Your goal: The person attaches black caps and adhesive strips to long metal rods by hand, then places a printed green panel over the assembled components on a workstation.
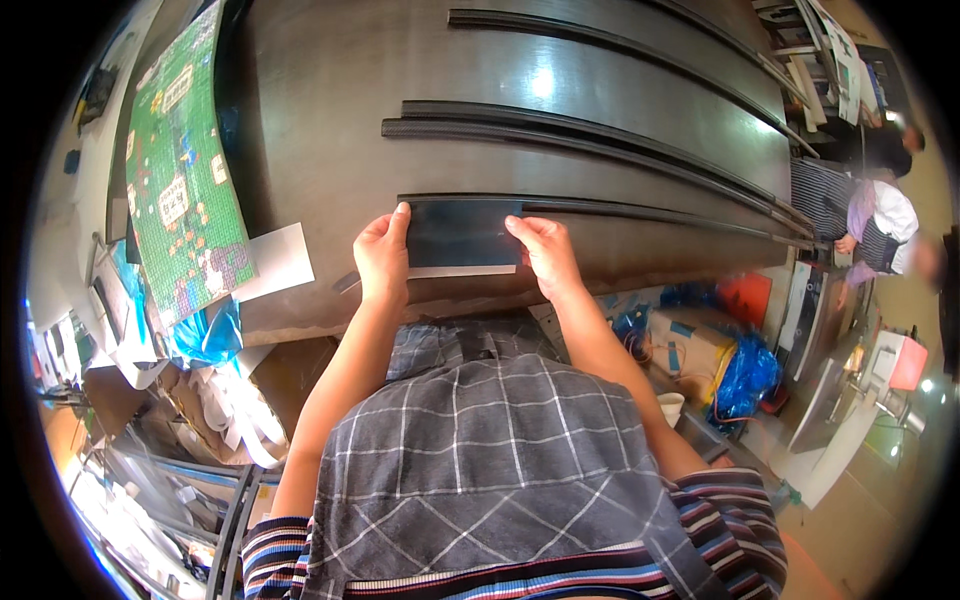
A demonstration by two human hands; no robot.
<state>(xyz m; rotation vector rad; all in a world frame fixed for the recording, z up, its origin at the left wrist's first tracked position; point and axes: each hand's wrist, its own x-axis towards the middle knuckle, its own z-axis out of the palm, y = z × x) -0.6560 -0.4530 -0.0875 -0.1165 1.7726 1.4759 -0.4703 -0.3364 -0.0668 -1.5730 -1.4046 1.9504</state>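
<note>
Head view: The left hand grips the left edge of a dark rectangular sheet, thumb on the upper face near the far corner. The right hand grips the opposite edge, thumb at the far right corner; its fingers are curled (their contact under the sheet is hidden). The sheet is located between the two hands, over the near edge zone of the metal table, left of the midpoint of that edge. A pale strip shows along the sheet's near side. The far side of the sheet lies along the nearest rod, a slender dark length extending toward the table's right edge; whether the two touch cannot be determined.

Beyond this rod, a close pair of dark rods runs in roughly the same direction. Another long rod is set farther from the near edge.

At the table's left edge is a green patterned board. A white sheet projects from beside it, near the near left corner. Blue plastic hangs at that corner. A co-worker is positioned beyond the right edge.
</note>
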